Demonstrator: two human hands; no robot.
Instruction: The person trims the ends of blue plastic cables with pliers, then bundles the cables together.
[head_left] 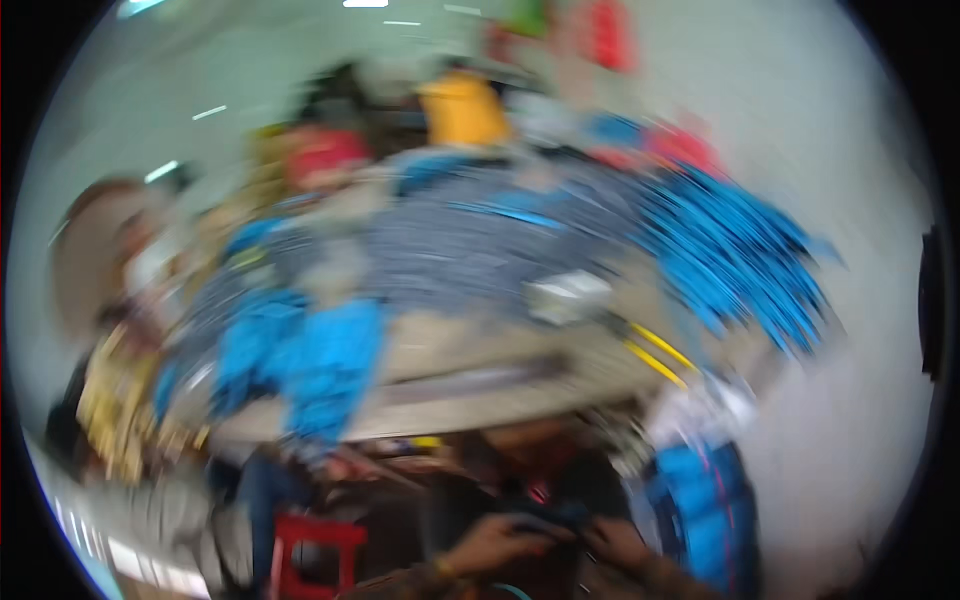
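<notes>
The left hand (495,542) and the right hand (615,543) sit near each other at the lower middle of the frame, a small gap between them. A dark item (552,518) lies at that gap, and both hands seem to be at it; motion blur hides the fingers, so whether either is clamped on it cannot be told.

How far the handling of this item has got is likewise unclear: no finished part of it can be made out.

Just above the hands runs the rounded front edge of a tan counter (430,340), with a long dark strip (480,382) lying near that edge. Left of centre, a bright blue cloth (337,355) hangs over the edge. Right of centre lie a whitish packet (570,297) and a tool with two yellow handles (660,355).

Farther out, a broad grey heap (470,245) fills the middle, and many blue strips (740,255) are piled at the upper right. Judging by these piles, plenty of material lies out, though which is worked and which unworked cannot be told.

A red stool (315,545) stands at the lower left; a blue bundle (705,510) is at the lower right.
</notes>
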